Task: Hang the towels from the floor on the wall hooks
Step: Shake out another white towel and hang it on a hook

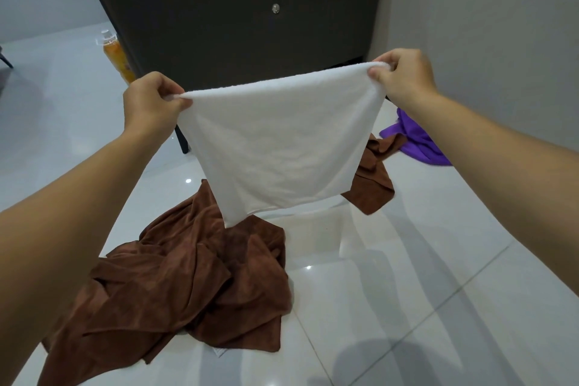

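Your left grip (pixel 153 102) and right grip (pixel 404 78) each pinch a top corner of the white terry towel (pixel 282 147), fingers curled on the cloth. It hangs stretched in the air above the glossy white tiled floor (pixel 407 291). Below it lie a crumpled brown microfibre towel (pixel 188 285), a smaller brown cloth (pixel 372 185) and a purple towel (pixel 419 141). A round metal hook (pixel 275 8) sits on the dark panel (pixel 219 25) ahead.

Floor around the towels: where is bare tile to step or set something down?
Bare tile lies right of the large brown towel, nearer than the small brown towel and purple towel. More lies left, toward the orange bottle. Crowded under the white towel.
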Available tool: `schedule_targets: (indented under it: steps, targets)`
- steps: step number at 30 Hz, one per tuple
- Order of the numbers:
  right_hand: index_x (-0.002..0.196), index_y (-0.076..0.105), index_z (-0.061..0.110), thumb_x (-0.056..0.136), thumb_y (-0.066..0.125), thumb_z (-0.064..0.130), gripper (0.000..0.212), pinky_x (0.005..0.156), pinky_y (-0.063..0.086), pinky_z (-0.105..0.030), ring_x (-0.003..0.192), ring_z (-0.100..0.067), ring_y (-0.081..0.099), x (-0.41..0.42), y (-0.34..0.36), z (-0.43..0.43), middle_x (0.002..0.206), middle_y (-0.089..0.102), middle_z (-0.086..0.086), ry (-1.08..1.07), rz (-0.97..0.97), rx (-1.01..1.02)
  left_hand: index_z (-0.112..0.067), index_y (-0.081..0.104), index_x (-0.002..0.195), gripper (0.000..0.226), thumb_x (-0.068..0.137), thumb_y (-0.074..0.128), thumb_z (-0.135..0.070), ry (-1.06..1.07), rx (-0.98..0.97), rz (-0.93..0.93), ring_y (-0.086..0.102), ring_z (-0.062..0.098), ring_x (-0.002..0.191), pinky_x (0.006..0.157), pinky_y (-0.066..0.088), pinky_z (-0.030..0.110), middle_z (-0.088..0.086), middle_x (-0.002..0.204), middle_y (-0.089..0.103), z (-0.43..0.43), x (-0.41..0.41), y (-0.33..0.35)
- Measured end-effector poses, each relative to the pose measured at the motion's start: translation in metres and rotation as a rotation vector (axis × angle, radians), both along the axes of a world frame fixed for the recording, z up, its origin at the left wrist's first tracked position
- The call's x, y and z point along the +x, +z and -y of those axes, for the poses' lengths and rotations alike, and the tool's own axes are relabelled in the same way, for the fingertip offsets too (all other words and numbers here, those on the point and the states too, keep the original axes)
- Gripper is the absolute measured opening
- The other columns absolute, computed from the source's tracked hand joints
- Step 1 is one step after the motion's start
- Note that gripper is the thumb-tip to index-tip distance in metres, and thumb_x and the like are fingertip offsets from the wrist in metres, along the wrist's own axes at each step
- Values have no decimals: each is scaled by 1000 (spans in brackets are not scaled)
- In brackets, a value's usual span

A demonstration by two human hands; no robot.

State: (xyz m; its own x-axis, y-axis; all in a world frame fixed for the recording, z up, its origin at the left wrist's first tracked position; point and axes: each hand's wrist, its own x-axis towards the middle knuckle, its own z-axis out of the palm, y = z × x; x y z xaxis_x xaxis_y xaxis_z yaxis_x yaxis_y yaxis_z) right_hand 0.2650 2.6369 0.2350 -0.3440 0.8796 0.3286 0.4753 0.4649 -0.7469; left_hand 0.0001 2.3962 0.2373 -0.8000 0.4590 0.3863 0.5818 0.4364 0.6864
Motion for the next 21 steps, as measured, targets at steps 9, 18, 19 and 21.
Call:
schedule_targets:
  steps: [9,18,19,21]
  targets:
    - [108,70,25,98,57,21,17,88,40,-28,107,-14,49,2,3,-3,110,58,7,179,73,-54,-13,58,112,21,93,63,-20,0,-87,27,54,23,94,85,49,33,3,105,55,0,-7,-1]
    - [124,63,15,83,75,26,44,88,50,-30,105,-20,55,12,10,-7,116,58,-1,356,147,-189,-11,59,112,18,95,60,-17,-33,-124,39,52,24,94,82,47,34,6,106,56,1,-10,-3]
    - [123,64,15,83,75,25,43,89,48,-31,104,-20,53,10,10,-8,114,58,0,351,193,-154,-11,59,113,18,96,58,-17,-50,-132,43,51,23,95,82,47,34,6,106,55,0,-10,-2]
    - [119,67,14,87,71,25,34,88,44,-31,104,-20,52,8,8,-10,111,58,0,348,262,-104,-12,60,114,18,98,55,-16,-115,-155,77,51,23,98,83,46,33,6,107,54,-2,-8,0]
